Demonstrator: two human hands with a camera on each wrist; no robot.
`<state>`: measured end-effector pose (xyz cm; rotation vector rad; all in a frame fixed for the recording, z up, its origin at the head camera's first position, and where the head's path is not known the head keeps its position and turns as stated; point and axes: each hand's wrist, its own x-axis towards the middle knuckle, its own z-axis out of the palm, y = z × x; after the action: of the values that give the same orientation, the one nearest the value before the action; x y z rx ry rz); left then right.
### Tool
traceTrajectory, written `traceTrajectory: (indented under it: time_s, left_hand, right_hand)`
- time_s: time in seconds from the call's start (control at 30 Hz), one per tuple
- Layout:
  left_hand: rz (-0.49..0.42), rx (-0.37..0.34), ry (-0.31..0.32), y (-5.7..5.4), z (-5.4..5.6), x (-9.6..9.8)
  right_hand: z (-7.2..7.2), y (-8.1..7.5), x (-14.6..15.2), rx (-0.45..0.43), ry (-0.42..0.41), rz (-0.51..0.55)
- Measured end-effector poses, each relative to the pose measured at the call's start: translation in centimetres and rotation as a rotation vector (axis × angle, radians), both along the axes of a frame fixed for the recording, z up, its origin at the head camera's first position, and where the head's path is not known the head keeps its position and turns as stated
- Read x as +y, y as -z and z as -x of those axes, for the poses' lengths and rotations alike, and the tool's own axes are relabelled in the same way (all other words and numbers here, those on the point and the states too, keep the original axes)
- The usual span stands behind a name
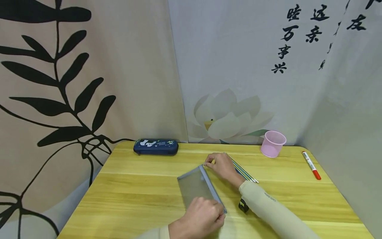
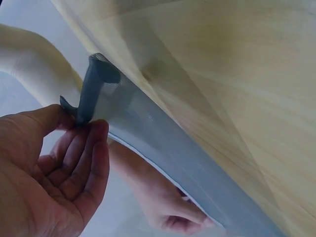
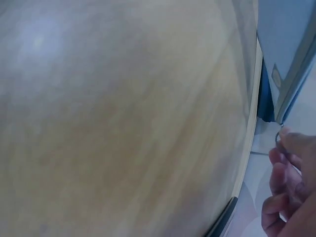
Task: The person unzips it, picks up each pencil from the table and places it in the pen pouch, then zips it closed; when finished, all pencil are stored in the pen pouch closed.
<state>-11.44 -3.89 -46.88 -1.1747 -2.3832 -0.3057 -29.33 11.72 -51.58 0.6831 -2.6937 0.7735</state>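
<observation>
A printed black leafy branch is spreading over the backdrop at the far left, and a navy zippered pencil case with a white-and-black cartoon figure is lying near the back edge of the wood-grain table. Right of the case, toward the table's middle, a grey see-through mesh zip pouch is slanting over the wood, its blue-grey zip edge facing right. The left hand is pinching the near end of that edge between thumb and fingers. The right hand is reaching across to the far corner, its thumb and finger gripping the small metal zip pull. Behind them, a pale lotus print is showing on the backdrop. A small black object, too unclear to name, is sitting beside the right sleeve, while several slim pencils are lying together just beyond that wrist. Farther right, a pink cup is standing near the back edge, and a white-and-red marker is resting near the right edge.
</observation>
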Motion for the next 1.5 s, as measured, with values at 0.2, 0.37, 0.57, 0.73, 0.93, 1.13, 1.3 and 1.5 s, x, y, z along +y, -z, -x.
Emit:
traceTrajectory:
  time_s: [0.2, 0.37, 0.57, 0.73, 0.93, 1.13, 1.3, 1.5]
  left_hand:
    - [0.008, -0.010, -0.004, -0.1, 0.0, 0.3]
    - [0.025, -0.013, -0.025, -0.2, 0.0, 0.3]
    - [0.018, 0.025, -0.067, -0.3, 0.1, 0.4]
    - [0.022, 0.039, -0.098, -0.5, 0.0, 0.3]
    - [0.012, 0.089, -0.124, -0.4, 0.1, 0.2]
    - [0.008, 0.202, -0.142, -0.2, 0.3, -0.1]
    - [-0.012, 0.289, -0.157, -0.1, 0.7, -0.6]
    - [-0.012, 0.309, -0.167, 0.0, 0.8, -1.2]
  right_hand:
    - [-0.4, 0.1, 0.3, -0.026, 0.000, 0.023]
    - [-0.5, 0.1, 0.5, -0.051, -0.014, 0.013]
    - [-0.5, 0.0, 0.7, -0.071, -0.019, -0.024]
    - [-0.7, 0.0, 0.8, -0.077, -0.004, -0.026]
    - [-1.4, -0.2, 0.8, -0.154, 0.024, -0.006]
    - [-2.9, -1.2, 1.1, -0.400, 0.035, 0.010]
    - [-3.8, -1.7, 1.3, -0.516, 0.033, 0.048]
    - [-4.1, -1.3, 1.4, -0.620, 0.014, 0.261]
